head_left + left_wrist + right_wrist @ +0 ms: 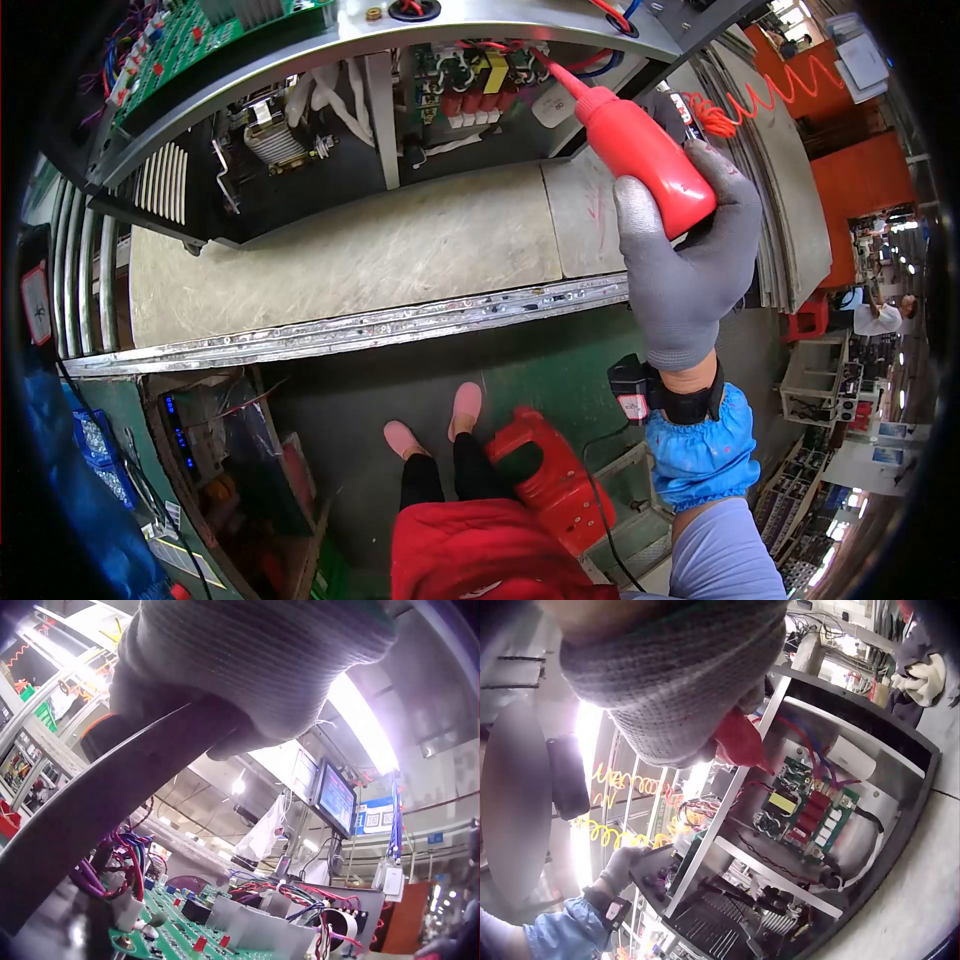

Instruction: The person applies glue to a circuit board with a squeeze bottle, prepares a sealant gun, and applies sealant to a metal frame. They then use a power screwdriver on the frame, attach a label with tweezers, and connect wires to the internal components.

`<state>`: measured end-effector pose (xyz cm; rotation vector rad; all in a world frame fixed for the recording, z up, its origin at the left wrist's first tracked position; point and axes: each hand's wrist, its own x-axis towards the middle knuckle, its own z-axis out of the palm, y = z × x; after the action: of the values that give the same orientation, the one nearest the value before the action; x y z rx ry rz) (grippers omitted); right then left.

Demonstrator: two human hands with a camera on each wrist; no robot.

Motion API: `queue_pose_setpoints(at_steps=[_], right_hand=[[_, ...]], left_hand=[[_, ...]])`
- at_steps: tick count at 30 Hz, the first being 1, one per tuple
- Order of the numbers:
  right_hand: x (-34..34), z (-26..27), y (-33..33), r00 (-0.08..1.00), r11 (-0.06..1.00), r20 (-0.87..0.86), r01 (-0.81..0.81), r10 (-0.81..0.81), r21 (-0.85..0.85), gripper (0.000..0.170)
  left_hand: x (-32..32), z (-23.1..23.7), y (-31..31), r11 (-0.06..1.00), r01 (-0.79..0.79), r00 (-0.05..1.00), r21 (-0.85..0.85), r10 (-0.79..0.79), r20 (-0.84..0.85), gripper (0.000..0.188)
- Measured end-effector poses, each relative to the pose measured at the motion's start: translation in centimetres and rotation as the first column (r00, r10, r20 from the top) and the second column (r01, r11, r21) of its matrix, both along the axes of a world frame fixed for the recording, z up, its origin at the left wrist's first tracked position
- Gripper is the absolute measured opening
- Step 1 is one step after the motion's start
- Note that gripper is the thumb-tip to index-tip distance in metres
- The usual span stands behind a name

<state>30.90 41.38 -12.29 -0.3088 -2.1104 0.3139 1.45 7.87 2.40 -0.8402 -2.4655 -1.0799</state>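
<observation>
In a grey glove with silvery fingertips, my right hand (695, 265) grips a red squeeze bottle (650, 160) with a pointed nozzle. The nozzle tip reaches into the metal cabinet frame, close to a circuit board (825, 806) with red, yellow and white parts. Most of the bottle is hidden behind the glove in the right wrist view. My left hand (247, 667), also gloved, grips a dark metal bar (112, 795) of the cabinet frame. The right wrist view shows that hand at the frame's far corner; the head view leaves it out.
Under the cabinet is a worn grey workbench top (380, 240) with a metal edge strip (340, 325). A green circuit board (190, 60) with wires sits on top of the frame. A red plastic stool (555, 480) stands by my feet. Coiled red tubing (715, 115) hangs at right.
</observation>
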Motion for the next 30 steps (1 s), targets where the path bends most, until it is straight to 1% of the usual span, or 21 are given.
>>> queue_pose_setpoints(at_steps=[1,3,11,13,15,16,18,19,22,30], right_hand=[[-0.3,0.0,0.3,1.0,0.999,-0.029,0.015,-0.013,0.048,0.047],[-0.7,-0.1,0.7,0.998,0.996,-0.06,0.022,-0.017,0.084,0.046],[-1.3,-0.2,0.9,0.997,0.999,-0.079,-0.023,0.019,-0.048,0.045],[-1.3,0.1,0.8,0.999,1.0,-0.052,-0.004,0.004,0.006,0.045],[-1.1,0.4,0.6,1.0,1.0,-0.013,-0.019,0.018,-0.01,0.045],[-0.9,0.5,0.4,0.999,0.998,0.011,-0.042,0.042,-0.054,0.045],[-0.6,0.7,0.3,0.997,0.996,0.029,-0.066,0.068,-0.059,0.046],[-0.6,0.7,0.4,0.997,0.998,0.026,-0.068,0.068,-0.021,0.046],[-0.5,0.7,0.6,0.998,0.998,0.024,-0.058,0.058,0.026,0.047],[-0.2,0.4,1.6,0.999,0.999,0.022,-0.049,0.05,-0.011,0.047]], left_hand=[[0.2,-0.2,0.0,1.0,-0.011,1.0,-0.01,0.011,0.0,0.026],[0.5,-0.5,0.1,0.999,-0.023,1.0,-0.025,0.023,0.002,0.027],[1.2,-0.9,-0.1,0.996,-0.057,0.998,-0.074,0.058,0.011,0.029],[1.2,-1.1,-0.2,0.995,-0.061,0.998,-0.084,0.062,0.013,0.03],[1.0,-1.2,-0.3,0.994,-0.065,0.998,-0.092,0.067,0.021,0.03],[1.6,-1.4,-0.4,0.993,-0.069,0.997,-0.096,0.071,0.015,0.031],[1.2,-1.4,-0.2,0.992,-0.073,0.997,-0.105,0.076,0.021,0.032],[1.6,-1.6,-0.3,0.991,-0.078,0.997,-0.107,0.08,0.011,0.032],[1.2,-1.8,-0.3,0.99,-0.082,0.996,-0.116,0.085,0.02,0.033],[2.1,-2.1,0.0,0.988,-0.08,0.997,-0.135,0.082,0.007,0.036]])
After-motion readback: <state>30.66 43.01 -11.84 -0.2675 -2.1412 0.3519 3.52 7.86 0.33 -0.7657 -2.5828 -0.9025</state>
